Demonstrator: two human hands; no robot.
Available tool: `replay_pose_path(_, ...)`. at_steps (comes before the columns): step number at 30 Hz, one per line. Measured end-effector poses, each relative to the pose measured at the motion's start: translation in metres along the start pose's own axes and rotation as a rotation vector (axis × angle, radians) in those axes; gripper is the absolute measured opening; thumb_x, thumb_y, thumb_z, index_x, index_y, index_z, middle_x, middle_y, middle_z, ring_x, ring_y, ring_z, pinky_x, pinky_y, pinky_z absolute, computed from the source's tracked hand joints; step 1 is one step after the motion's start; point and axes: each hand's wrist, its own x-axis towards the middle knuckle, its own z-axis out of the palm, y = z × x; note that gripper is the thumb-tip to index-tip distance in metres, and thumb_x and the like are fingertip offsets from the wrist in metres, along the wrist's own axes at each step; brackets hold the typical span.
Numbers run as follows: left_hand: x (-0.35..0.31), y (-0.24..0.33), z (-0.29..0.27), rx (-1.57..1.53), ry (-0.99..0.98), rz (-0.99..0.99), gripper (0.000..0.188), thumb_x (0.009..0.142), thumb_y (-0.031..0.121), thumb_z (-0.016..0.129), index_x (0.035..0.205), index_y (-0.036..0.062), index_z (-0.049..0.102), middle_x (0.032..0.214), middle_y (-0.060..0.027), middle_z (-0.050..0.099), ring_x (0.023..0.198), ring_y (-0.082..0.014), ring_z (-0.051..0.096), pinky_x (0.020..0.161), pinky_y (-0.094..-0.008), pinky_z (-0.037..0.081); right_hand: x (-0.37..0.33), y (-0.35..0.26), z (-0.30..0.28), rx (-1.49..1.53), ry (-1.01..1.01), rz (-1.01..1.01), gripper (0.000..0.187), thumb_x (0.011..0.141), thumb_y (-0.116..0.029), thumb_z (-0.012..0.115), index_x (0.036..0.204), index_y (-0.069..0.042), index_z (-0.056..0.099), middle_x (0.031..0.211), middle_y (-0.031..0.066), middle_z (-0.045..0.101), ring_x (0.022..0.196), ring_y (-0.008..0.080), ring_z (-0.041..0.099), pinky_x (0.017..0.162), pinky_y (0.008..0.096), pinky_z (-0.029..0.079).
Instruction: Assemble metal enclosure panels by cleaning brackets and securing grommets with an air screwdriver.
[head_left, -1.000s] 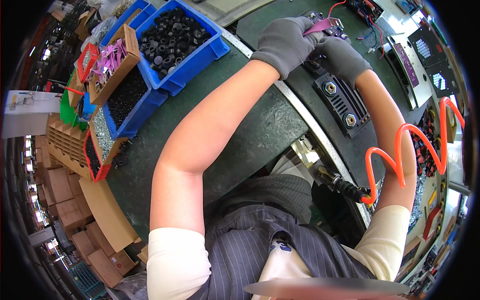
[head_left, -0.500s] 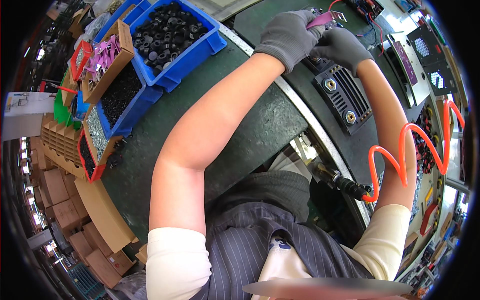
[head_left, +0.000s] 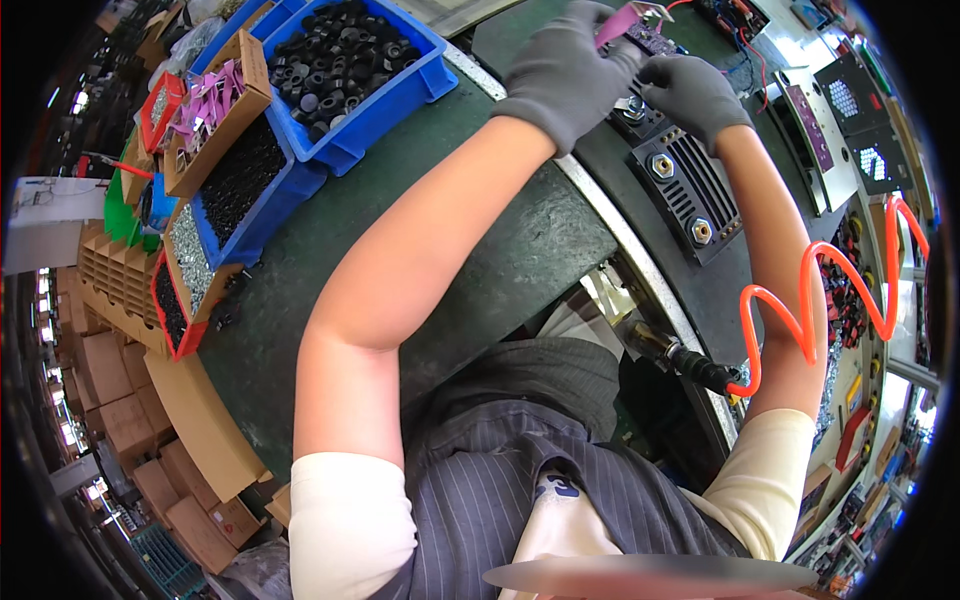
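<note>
A blue bin (head_left: pixel 395 95) full of black round parts sits on the green table (head_left: pixel 480 260), beside a cardboard box (head_left: pixel 215 105) of pink pieces. A coiled orange hose (head_left: pixel 830 290) hangs at the right. Brown cartons (head_left: pixel 120 400) are stacked on the left.

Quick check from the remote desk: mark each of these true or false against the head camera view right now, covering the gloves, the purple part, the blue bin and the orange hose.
1. Both hands wear grey gloves. True: left hand, right hand.
2. The left hand holds a purple part. True.
3. The blue bin holds white screws. False: it holds black round parts.
4. The coiled orange hose lies by the person's left arm. False: it runs along the right forearm.
5. The black finned housing sits below the right hand. True.
</note>
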Motion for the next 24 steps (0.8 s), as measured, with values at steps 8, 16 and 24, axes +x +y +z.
replay_pose_path(8, -0.067, -0.047, -0.046, -0.297, -0.033, -0.311, 0.035, 0.082, 0.013, 0.048, 0.114, 0.0005, 0.05, 0.087, -0.0038, 0.058, 0.071, -0.0086, 0.052, 0.058, -0.0234, 0.043, -0.005, -0.03, -0.009, -0.08, -0.067, 0.162, 0.032, 0.075, -0.038, 0.062, 0.089, -0.01, 0.068, 0.08, 0.0134, 0.065, 0.078, 0.0276, 0.063, 0.073, 0.0375, 0.049)
replay_pose_path(16, -0.11, -0.03, -0.064, -0.307, -0.283, -0.525, 0.03, 0.085, 0.008, 0.048, 0.114, 0.0039, 0.054, 0.089, -0.0013, 0.056, 0.072, -0.0058, 0.051, 0.058, -0.0187, 0.042, -0.016, -0.027, -0.005, -0.056, -0.056, 0.167, 0.035, 0.08, -0.041, 0.056, 0.087, -0.01, 0.068, 0.078, 0.0137, 0.065, 0.076, 0.0306, 0.063, 0.072, 0.0384, 0.049)
replay_pose_path(24, -0.111, -0.03, -0.037, -0.217, -0.41, -0.188, 0.025, 0.083, 0.012, 0.059, 0.106, 0.0024, 0.061, 0.08, 0.0, 0.06, 0.066, -0.0084, 0.052, 0.064, -0.022, 0.044, -0.095, 0.057, 0.001, 1.462, 0.027, 0.244, 0.044, 0.078, 0.0, 0.049, 0.122, 0.004, 0.044, 0.113, 0.0155, 0.054, 0.102, 0.0216, 0.055, 0.09, 0.0302, 0.045)
